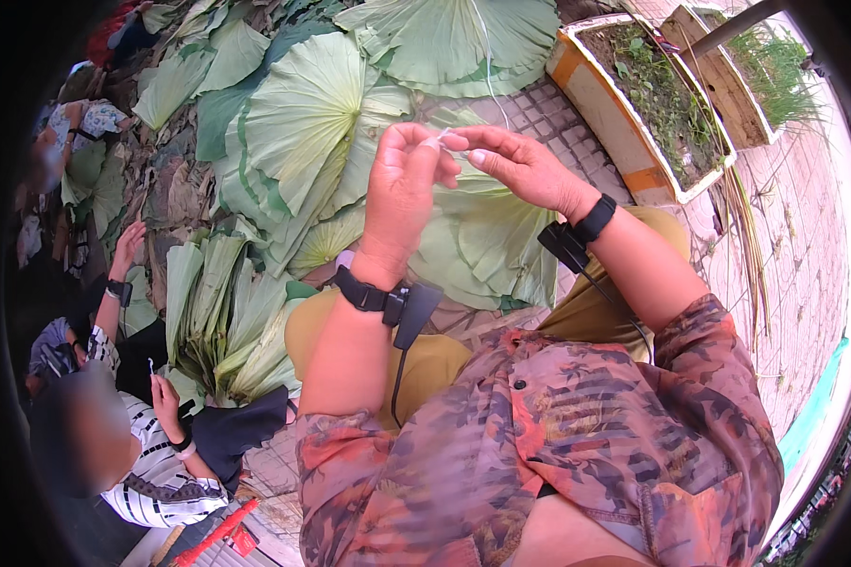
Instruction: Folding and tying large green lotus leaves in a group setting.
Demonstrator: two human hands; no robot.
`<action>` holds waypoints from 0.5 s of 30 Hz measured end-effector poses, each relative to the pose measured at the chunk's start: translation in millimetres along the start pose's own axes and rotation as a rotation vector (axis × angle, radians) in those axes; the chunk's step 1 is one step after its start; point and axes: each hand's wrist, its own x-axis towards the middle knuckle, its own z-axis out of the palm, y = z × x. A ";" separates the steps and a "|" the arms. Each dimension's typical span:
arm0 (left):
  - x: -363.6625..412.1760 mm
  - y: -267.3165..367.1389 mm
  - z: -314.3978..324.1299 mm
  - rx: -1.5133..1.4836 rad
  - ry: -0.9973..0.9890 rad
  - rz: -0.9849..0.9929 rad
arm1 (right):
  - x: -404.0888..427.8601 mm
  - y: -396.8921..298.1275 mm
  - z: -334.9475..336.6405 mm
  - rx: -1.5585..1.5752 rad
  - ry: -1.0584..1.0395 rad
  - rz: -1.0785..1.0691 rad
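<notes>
My left hand is raised before me, pinching a thin white string between thumb and fingers. A short bit of the string shows at its fingertips. Close on the right, my right hand has its index fingertip at that same spot, and the string's long part runs up from behind its fingers. How the right fingers grip it is partly hidden. Below both hands lie large green lotus leaves, spread over one another. Further flat lotus leaves are stacked beyond my left hand, and another fan-shaped pile lies ahead.
Folded lotus leaves stand bunched at my left, next to a seated co-worker with raised hands. Planted foam box and wooden box stand at the upper right. Long stalks lie on the paving.
</notes>
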 end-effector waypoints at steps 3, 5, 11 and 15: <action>9.3 -20.0 -8.1 0.508 -0.039 0.293 | 13.0 -20.3 20.4 0.319 -0.011 -0.039; 12.7 -18.4 0.9 0.475 -0.014 0.279 | 17.7 -15.3 11.4 0.129 0.065 0.163; 38.5 -23.2 -43.9 0.413 0.005 -0.163 | 27.3 -8.1 0.8 0.012 0.063 0.119; 92.6 -66.0 -113.1 0.487 0.025 -0.278 | 37.7 -4.3 -14.7 -0.146 0.079 0.238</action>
